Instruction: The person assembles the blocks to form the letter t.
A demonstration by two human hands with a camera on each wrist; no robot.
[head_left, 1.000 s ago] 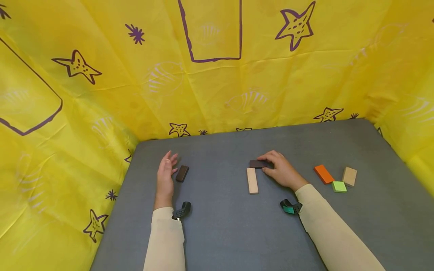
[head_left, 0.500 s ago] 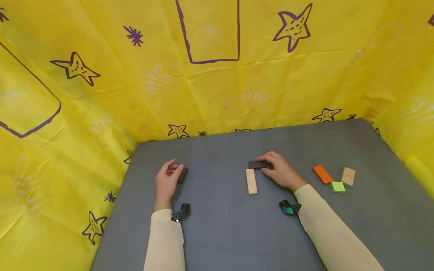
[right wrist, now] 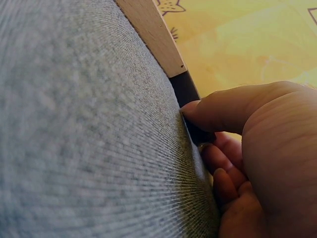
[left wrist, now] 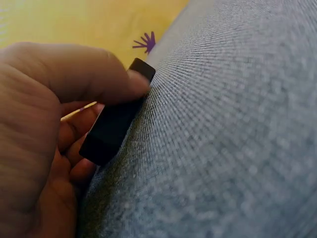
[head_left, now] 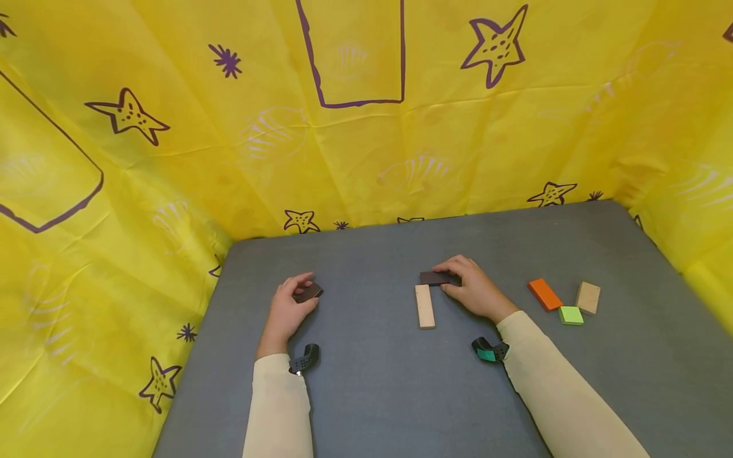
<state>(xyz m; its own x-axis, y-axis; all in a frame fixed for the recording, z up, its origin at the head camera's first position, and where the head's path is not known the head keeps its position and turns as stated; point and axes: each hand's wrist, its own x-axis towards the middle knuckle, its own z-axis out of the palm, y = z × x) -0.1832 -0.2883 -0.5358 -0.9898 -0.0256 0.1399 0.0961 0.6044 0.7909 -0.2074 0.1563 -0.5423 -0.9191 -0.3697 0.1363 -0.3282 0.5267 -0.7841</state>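
At the left of the table, my left hand (head_left: 288, 313) pinches a dark brown block (head_left: 310, 292) between thumb and fingers. In the left wrist view this dark block (left wrist: 111, 126) lies slanted, with the thumb across its near face. My right hand (head_left: 474, 287) holds a second dark block (head_left: 434, 278) by its right part, thumb on the near side and fingers on the far side. A pale wooden block (head_left: 425, 306) lies lengthwise just below that block's left end. In the right wrist view the pale block (right wrist: 158, 37) meets the dark one (right wrist: 184, 88) at its end.
Right of my right hand lie an orange block (head_left: 544, 294), a light green block (head_left: 571, 315) and a tan block (head_left: 588, 298), close together. A grey cloth covers the table (head_left: 366, 381). Yellow patterned fabric (head_left: 366, 159) rises behind and at both sides.
My left hand has come over the left dark block and taken hold of it, and the block has turned clockwise. My right hand stays on its block.
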